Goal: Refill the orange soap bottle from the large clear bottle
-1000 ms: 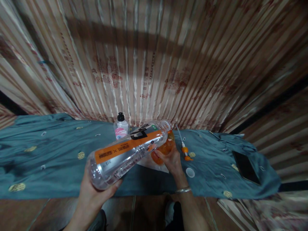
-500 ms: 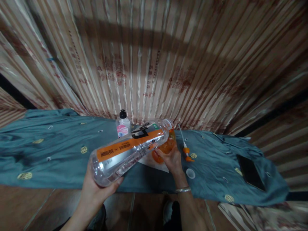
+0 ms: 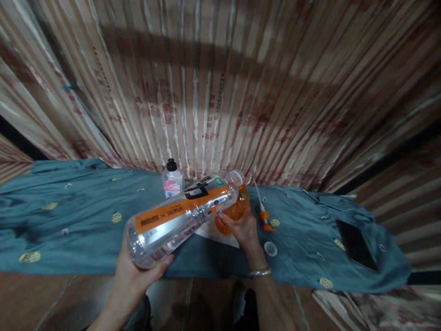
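Note:
My left hand (image 3: 138, 266) is closed around the base of a large clear plastic bottle (image 3: 186, 216) with an orange and silver label. That bottle is tilted, its uncapped neck pointing right over the top of an orange translucent bottle (image 3: 237, 209). Some clear liquid shows along its lower side. My right hand (image 3: 244, 230) is wrapped round the orange bottle, which stands on a white sheet (image 3: 220, 236). The big bottle hides part of the orange bottle's top, so I cannot tell whether the two mouths touch.
A clear bottle with a black cap and pink label (image 3: 172, 181) stands behind. To the right lie an orange pump head with its tube (image 3: 264, 218), a small translucent cap (image 3: 270, 248) and a black phone (image 3: 356, 243). Teal cloth (image 3: 86, 220) covers the table; striped curtain-like material (image 3: 206, 92) rises behind.
The view has shifted slightly. Both hands keep their grips, and the large bottle stays tilted over the orange bottle at nearly the same angle.

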Tool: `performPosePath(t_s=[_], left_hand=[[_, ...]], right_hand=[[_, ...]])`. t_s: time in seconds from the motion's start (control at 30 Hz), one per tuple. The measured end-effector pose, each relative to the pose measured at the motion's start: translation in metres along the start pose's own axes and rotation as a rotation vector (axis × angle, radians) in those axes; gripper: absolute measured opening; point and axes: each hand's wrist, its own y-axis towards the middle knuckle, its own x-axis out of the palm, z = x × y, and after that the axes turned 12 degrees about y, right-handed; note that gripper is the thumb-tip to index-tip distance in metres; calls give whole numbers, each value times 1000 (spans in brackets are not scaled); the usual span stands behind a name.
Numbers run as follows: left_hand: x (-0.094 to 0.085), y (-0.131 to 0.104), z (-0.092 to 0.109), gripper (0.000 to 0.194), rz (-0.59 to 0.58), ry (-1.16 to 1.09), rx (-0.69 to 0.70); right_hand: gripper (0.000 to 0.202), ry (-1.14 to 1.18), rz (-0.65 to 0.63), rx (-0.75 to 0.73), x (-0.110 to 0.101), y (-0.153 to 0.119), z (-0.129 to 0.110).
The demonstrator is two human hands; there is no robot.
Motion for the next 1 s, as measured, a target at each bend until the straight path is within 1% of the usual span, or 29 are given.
performPosePath(t_s=[0.03,0.1,0.17,0.2,0.27,0.3,0.33,0.4,0.5,0.6,0.63,0.7,0.77,0.83,0.9,1.0], left_hand=[[-4,4,-4,109,-64,33,2],[-11,10,-9,109,-108,68,29],[-13,13,-11,107,-128,90,45],[-12,12,-10,106,-124,95,51],[-5,8,-5,103,-80,81,61],[-1,5,-2,101,-18,65,66],[4,2,0,101,18,43,64],[9,-1,3,102,50,18,53],[10,0,-2,102,50,3,33],[7,4,-10,98,-19,19,40],[7,4,-12,96,-58,32,47],[10,3,-14,82,33,2,39],[13,1,-13,76,77,-25,42],[14,1,-12,76,88,-36,54],[10,3,-11,78,67,-31,58],[1,8,-9,83,-41,16,40]], right_hand=[[68,-10,-1,8,0,0,0],[71,-24,-4,17,-1,1,-1],[72,-18,-11,10,-2,1,0],[72,-10,-14,2,-2,1,1],[70,13,-21,-19,-2,1,2],[70,24,-27,-30,-2,1,3],[71,34,-34,-40,-2,2,4],[73,44,-50,-48,-3,2,5],[77,50,-60,-35,-3,2,6],[77,50,-44,-33,-3,2,6],[76,47,-37,-36,-3,2,6],[74,42,-26,-36,-2,2,6],[72,29,-15,-20,-2,1,4],[69,13,-7,-4,-1,1,3],[67,9,-6,2,-1,0,1],[67,23,-16,-3,0,0,-1]])
